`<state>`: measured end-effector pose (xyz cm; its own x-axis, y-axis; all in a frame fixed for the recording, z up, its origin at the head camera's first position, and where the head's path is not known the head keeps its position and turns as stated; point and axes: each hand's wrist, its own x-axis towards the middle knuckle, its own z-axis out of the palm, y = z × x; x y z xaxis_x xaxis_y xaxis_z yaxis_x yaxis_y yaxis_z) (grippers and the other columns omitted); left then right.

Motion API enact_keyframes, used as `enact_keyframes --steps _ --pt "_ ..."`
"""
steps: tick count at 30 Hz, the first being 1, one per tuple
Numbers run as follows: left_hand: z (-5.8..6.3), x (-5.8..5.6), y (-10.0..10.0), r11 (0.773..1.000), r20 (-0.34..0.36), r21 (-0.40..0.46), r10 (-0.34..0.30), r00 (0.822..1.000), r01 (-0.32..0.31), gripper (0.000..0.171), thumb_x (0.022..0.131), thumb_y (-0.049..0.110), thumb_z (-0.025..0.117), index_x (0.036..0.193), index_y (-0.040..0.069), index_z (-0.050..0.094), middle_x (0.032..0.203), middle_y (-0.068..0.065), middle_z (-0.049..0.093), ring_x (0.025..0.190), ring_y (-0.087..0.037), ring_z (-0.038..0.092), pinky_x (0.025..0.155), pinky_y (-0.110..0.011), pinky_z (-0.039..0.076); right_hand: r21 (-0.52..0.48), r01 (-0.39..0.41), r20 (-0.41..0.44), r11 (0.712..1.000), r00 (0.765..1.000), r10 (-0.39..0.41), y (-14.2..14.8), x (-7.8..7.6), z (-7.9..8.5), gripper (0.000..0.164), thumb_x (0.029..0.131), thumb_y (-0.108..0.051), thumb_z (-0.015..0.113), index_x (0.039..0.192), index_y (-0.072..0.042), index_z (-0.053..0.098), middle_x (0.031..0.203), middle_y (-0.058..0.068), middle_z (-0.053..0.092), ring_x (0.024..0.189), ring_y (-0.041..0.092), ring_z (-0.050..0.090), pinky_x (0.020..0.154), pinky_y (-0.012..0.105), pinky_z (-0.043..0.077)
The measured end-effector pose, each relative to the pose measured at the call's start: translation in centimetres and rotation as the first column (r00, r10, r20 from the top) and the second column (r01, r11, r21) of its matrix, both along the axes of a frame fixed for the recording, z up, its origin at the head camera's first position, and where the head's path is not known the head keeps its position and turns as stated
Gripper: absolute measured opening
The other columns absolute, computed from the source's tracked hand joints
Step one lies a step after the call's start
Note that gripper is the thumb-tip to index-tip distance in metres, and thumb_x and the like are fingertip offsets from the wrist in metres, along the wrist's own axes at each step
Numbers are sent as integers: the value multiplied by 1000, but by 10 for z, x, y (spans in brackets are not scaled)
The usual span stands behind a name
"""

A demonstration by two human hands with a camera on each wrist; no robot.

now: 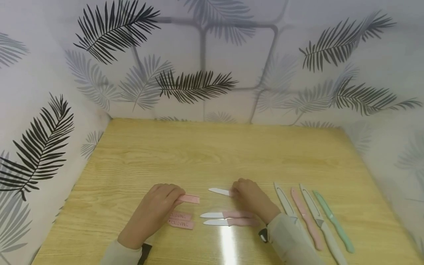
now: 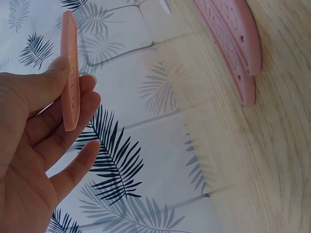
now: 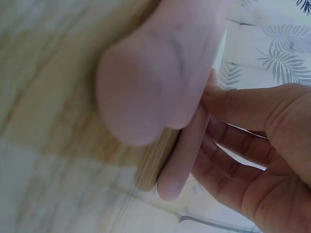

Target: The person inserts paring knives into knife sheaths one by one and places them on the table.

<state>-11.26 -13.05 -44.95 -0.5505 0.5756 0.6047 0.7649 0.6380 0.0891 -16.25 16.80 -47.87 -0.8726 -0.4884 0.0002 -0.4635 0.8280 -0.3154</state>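
Observation:
My left hand pinches a pink knife sheath between thumb and fingers, held up off the table in the left wrist view. Two more pink sheaths with raised lettering lie side by side just below that hand. Facing it, my right hand grips a small knife by its pink handle, the white blade pointing left toward the sheath but apart from it. Two similar knives, an upper one and a lower one, lie parallel beneath, blades to the left. Their handles loom blurred in the right wrist view.
Right of my right arm lies a row of knives: two pale ones, a pink one and a green one. The wooden table meets a leaf-patterned covering at its back and sides.

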Motion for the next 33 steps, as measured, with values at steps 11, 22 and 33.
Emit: enact_keyframes --steps 11,22,33 --pt "2 0 2 1000 56 -19 8 998 -7 21 97 24 52 100 6 63 98 -3 66 90 -17 63 78 -33 53 31 -3 17 1000 1000 2 3 3 2 6 89 -8 66 86 -3 67 74 0 55 68 14 55 64 28 52" --pt "0 0 3 1000 70 8 -12 998 11 22 100 22 49 100 5 63 98 -3 65 87 -15 63 76 -26 55 9 25 -1 1000 1000 -25 1 8 -3 9 88 -10 67 80 -6 66 70 -3 53 61 10 48 56 22 47" --pt "0 1 3 1000 71 19 -21 997 19 22 100 21 47 102 3 60 97 -4 62 87 -14 61 77 -22 54 -52 14 -180 999 983 -23 1 22 15 12 76 4 72 81 -6 68 74 0 60 66 12 55 61 24 51"
